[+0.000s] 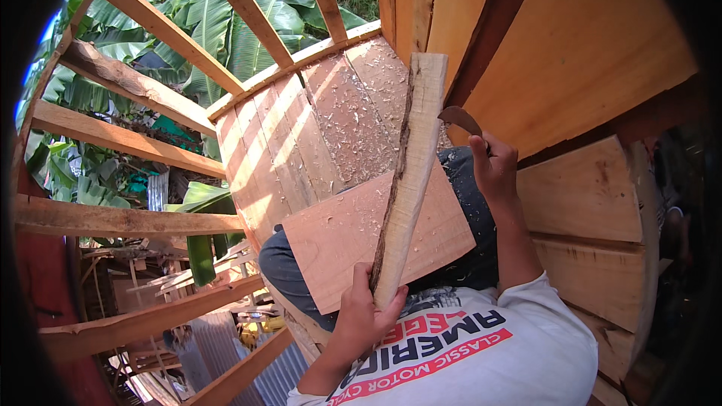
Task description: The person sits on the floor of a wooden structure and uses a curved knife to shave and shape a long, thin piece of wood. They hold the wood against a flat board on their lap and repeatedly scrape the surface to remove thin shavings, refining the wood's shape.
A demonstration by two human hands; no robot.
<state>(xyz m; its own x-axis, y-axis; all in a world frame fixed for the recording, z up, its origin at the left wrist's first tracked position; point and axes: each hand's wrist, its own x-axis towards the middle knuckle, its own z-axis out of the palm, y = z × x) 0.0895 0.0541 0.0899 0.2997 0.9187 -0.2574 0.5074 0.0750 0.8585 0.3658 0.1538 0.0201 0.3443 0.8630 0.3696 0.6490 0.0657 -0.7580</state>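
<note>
Head view is looking down on a person sitting on a plank floor (331,113) littered with wood shavings (361,128). The left hand (365,316) is closing its fingers around the lower end of a long wooden stake (410,173), gripping it tight and propping it slanted upward so its pale, shaved face is turning toward the blade. A strip of dark bark (391,203) is running along the stake's left edge. The right hand (492,165) is wrapping around the handle of a curved knife (459,116), holding it just right of the stake's upper part, apart from the wood. A flat board (361,237) is lying across the lap under the stake, likely shielding the legs. Plank walling (587,53) is crowding the right side closely, while open timber rails (128,143) and banana leaves (203,22) are leaving freer room on the left.
</note>
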